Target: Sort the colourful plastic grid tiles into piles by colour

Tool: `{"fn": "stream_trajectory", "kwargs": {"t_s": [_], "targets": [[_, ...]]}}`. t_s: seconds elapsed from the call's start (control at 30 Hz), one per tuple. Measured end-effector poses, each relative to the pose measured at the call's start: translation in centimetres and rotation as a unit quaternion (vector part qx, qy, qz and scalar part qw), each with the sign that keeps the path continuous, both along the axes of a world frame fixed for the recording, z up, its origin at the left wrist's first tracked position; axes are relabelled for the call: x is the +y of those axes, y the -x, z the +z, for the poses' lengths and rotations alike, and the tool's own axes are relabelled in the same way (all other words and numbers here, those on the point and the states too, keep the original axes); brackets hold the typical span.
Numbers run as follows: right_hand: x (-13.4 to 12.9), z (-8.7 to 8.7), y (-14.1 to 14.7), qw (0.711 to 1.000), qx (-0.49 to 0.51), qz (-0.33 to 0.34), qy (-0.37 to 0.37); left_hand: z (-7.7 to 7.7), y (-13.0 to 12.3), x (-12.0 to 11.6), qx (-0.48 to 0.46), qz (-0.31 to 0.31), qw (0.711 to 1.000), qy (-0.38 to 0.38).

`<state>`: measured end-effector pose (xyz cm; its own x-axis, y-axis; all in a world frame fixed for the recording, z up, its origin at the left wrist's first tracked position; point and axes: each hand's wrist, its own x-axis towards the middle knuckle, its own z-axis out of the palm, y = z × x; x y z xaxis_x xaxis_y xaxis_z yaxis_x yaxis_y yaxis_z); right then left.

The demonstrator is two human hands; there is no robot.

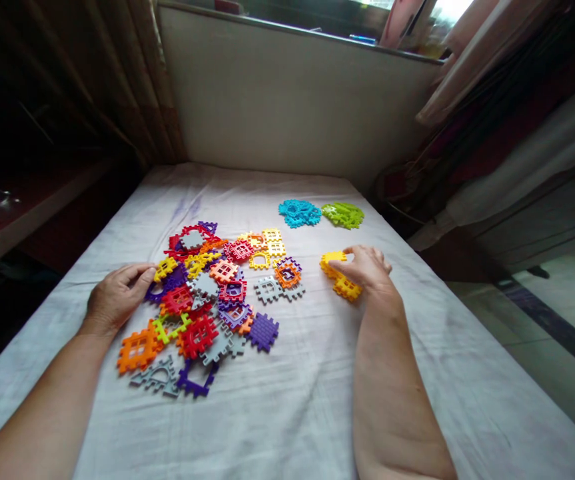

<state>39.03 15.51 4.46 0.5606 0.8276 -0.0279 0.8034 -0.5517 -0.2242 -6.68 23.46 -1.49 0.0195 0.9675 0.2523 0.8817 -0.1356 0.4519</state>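
Note:
At the left edge of a mixed heap of plastic interlocking tiles (202, 287), my left hand (120, 293) pinches a yellow window tile (166, 269) between thumb and fingers. My right hand (364, 268) is over a small group of yellow tiles right of the heap. Its fingers are closed on a yellow tile (334, 257), while another yellow tile (347, 288) lies just below. Red, purple, grey, orange and yellow pieces overlap in the heap, many with window or arch cut-outs. An orange window tile (140, 347) lies nearest my left forearm.
A blue pile of tiles (300, 213) and a green pile (343, 215) sit side by side toward the far right. A pale sheet (297, 413) covers the surface. Beyond it are a wall (287, 100), a curtain (117, 73) and hanging cloths (517, 133).

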Motion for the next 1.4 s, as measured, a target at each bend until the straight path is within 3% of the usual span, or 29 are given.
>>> {"fn": "stream_trajectory", "kwargs": {"t_s": [0.3,0.5,0.7,0.87,1.03,1.17,1.3,1.4], "targets": [[-0.3,0.1,-0.2,0.998,0.035,-0.038,0.048,0.1,-0.2,0.0,-0.006,0.005,1.0,-0.015],[1.4,0.4,4.9,0.994,0.008,0.102,-0.043,0.4,-0.3,-0.1,-0.006,0.004,1.0,-0.009],[2.6,-1.8,11.5,0.963,-0.017,0.268,-0.03,0.1,-0.3,-0.1,-0.002,0.009,1.0,-0.015],[2.5,-3.1,12.8,0.952,-0.031,0.303,-0.037,0.2,-0.4,-0.1,0.0,0.013,1.0,-0.004],[2.6,-2.4,12.3,0.944,0.004,0.326,-0.048,0.0,-0.2,0.0,0.0,0.007,1.0,-0.01],[2.5,-0.9,9.5,0.96,-0.009,0.271,-0.073,-0.4,0.1,0.2,-0.006,0.006,1.0,-0.025],[1.6,0.1,4.3,0.993,-0.027,0.1,-0.05,-0.6,0.1,0.2,-0.011,0.008,1.0,-0.023],[0.8,0.1,0.8,1.0,-0.014,-0.027,-0.004,-0.4,0.0,0.1,-0.009,0.006,1.0,-0.018]]}}
